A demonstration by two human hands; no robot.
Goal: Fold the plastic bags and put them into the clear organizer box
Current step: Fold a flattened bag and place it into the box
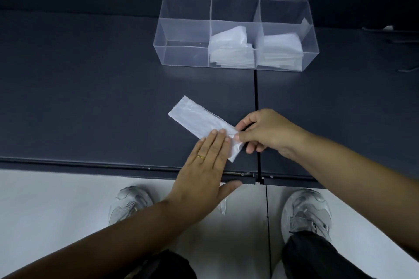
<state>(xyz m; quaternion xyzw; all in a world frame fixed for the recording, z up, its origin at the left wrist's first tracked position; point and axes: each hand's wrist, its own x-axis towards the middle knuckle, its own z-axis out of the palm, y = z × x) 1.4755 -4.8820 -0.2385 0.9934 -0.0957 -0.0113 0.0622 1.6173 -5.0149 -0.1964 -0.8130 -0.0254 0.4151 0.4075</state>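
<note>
A white plastic bag, folded into a long narrow strip, lies slantwise on the dark shelf near its front edge. My left hand lies flat with straight fingers pressing on the strip's near end. My right hand pinches that same end between thumb and fingers, and part of the strip is bent over there. The clear organizer box stands farther back with three compartments. Folded bags fill the middle compartment and more folded bags fill the right one. Nothing lies in the left compartment.
The dark shelf has a vertical seam running just right of the strip. Dark metal hooks lie at the far right. Below the shelf's front edge are a pale floor and my two grey shoes.
</note>
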